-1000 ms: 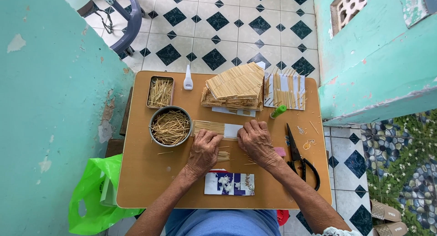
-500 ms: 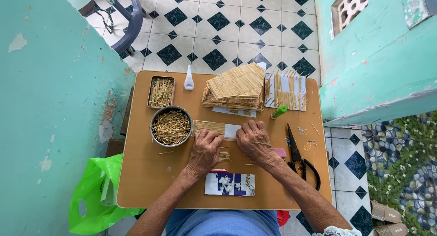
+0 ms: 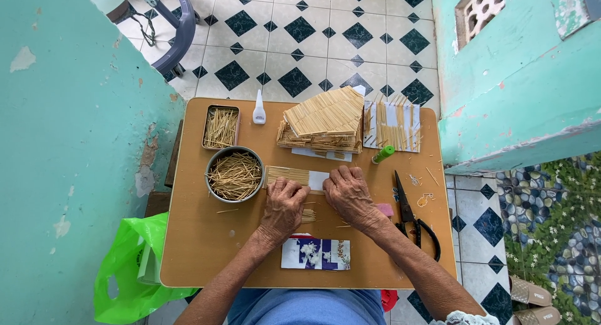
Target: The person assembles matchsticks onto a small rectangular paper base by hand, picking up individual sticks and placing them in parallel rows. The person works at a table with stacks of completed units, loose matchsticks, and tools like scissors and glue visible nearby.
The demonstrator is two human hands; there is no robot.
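Head view, looking straight down on a small wooden table (image 3: 200,250). Both hands rest fingers-down on a white paper strip (image 3: 318,180) partly covered with a row of thin sticks (image 3: 288,175) — the left hand (image 3: 283,206) presses on the stick-covered part, the right hand (image 3: 350,193) on the bare white end, fingers curled and flat rather than gripping. A few loose sticks (image 3: 308,215) lie between the 2 wrists. Just left of the strip sits a round metal bowl (image 3: 235,174) of sticks, behind it a rectangular tin (image 3: 221,127) of more and a small white glue bottle (image 3: 258,108). Behind the hands stands a stick-built model house (image 3: 322,119), with a stick panel (image 3: 392,126) beside it and a green cap (image 3: 383,154) near. Black scissors (image 3: 408,212) lie right of the right wrist — a printed card (image 3: 315,254) lies at the near edge.
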